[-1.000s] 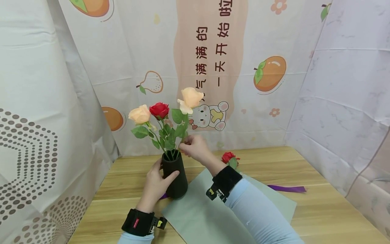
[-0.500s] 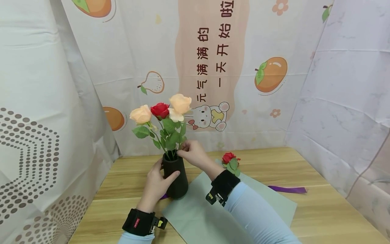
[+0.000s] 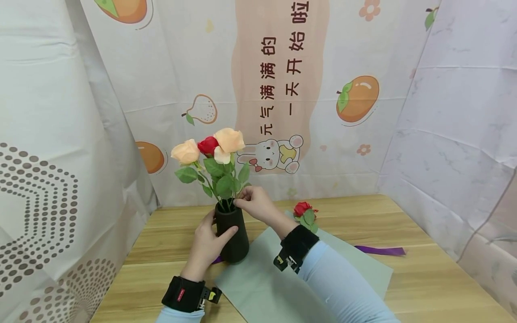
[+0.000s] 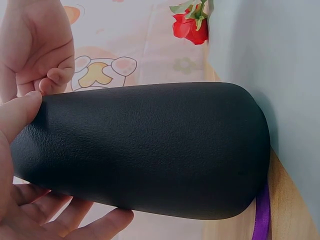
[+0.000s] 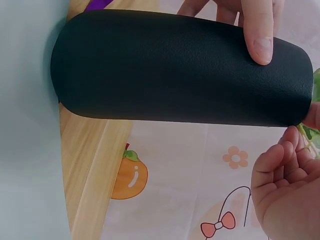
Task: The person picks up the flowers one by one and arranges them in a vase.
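A black vase (image 3: 233, 237) stands upright on the table, its lower part by a corner of the sheet. My left hand (image 3: 206, 244) grips it from the left, thumb across the near side and fingers round the other. At the vase mouth, my right hand (image 3: 258, 204) pinches the stem of a peach rose (image 3: 230, 140); its fingertips are partly hidden in the head view. Another peach rose (image 3: 185, 151) and a red rose (image 3: 208, 146) also rise from the vase. In the right wrist view, the thumb and curled fingers meet beside the vase rim.
A grey-green sheet of paper (image 3: 278, 278) lies under my right forearm. A loose red rose (image 3: 303, 209) rests at the paper's far corner. One purple ribbon (image 3: 379, 250) lies to the right; some purple ribbon (image 4: 261, 215) shows beside the vase base. A printed curtain (image 3: 355, 148) hangs behind the table.
The peach rose in my right hand has moved left and lower, now partly covering the red rose. My right hand has shifted slightly down towards the vase mouth. The left hand and vase stay put.
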A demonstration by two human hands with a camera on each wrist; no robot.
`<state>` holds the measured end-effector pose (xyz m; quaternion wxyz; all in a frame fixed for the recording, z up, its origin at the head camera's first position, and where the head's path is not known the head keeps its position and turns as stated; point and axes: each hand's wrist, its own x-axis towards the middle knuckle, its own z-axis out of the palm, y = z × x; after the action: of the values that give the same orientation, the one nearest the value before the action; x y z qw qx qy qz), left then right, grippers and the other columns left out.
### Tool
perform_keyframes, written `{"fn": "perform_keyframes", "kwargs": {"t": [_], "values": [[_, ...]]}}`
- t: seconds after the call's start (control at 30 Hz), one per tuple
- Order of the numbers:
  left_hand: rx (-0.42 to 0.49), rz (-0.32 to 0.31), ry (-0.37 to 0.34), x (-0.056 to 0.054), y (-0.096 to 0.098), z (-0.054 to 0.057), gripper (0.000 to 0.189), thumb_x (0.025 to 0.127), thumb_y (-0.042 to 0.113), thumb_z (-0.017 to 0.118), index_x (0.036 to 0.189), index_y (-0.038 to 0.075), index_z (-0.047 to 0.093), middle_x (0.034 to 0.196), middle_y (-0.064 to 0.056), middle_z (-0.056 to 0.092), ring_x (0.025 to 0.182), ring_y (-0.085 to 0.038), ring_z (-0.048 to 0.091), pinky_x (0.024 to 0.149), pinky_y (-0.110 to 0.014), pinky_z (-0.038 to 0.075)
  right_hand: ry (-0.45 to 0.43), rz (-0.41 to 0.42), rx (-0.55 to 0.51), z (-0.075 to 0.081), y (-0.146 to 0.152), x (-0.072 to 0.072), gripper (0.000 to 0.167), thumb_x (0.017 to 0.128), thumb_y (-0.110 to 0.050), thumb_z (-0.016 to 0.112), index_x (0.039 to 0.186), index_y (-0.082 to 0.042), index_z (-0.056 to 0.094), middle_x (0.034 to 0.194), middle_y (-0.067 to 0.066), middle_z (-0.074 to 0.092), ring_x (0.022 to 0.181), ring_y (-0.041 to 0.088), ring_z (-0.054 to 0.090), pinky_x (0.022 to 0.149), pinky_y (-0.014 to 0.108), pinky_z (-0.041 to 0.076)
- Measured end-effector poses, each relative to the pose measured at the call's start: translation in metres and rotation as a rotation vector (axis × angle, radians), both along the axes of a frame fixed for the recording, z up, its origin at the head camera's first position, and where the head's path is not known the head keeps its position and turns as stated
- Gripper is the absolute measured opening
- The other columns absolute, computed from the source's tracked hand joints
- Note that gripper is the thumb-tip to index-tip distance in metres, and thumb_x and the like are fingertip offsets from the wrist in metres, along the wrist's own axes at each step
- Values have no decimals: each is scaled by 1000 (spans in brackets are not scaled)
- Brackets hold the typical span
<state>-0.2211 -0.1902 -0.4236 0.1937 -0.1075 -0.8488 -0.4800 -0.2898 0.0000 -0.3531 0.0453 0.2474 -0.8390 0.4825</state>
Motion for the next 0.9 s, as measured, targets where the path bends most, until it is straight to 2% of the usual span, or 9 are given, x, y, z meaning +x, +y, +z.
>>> {"fn": "perform_keyframes", "kwargs": {"t": [0.27,0.53,0.73,0.9], "values": [[1,-6,10,0,0,0,75,88,39,82,148,9,48,139,-13,57,124,-34,56,83,-50,59,0,1,7,2,3,1,18,96,-26,71,94,-8,70,76,1,63,66,15,54,57,28,45],[0,-7,14,0,0,0,78,87,41,82,149,7,47,141,-14,56,125,-36,56,83,-52,58,36,-56,-17,10,6,-2,25,93,-27,76,98,-4,67,74,3,61,62,15,52,54,27,43],[10,-8,15,0,1,1,79,87,41,82,149,7,47,140,-15,56,125,-36,56,84,-52,58,105,-72,-84,24,9,-1,23,94,-24,75,96,-5,64,74,4,58,63,15,51,53,26,41],[11,-6,14,1,1,2,78,88,39,82,149,6,47,140,-16,56,125,-36,56,83,-52,58,162,-69,-54,32,7,-1,18,96,-24,73,94,-6,71,73,1,61,62,15,53,53,27,43]]}}
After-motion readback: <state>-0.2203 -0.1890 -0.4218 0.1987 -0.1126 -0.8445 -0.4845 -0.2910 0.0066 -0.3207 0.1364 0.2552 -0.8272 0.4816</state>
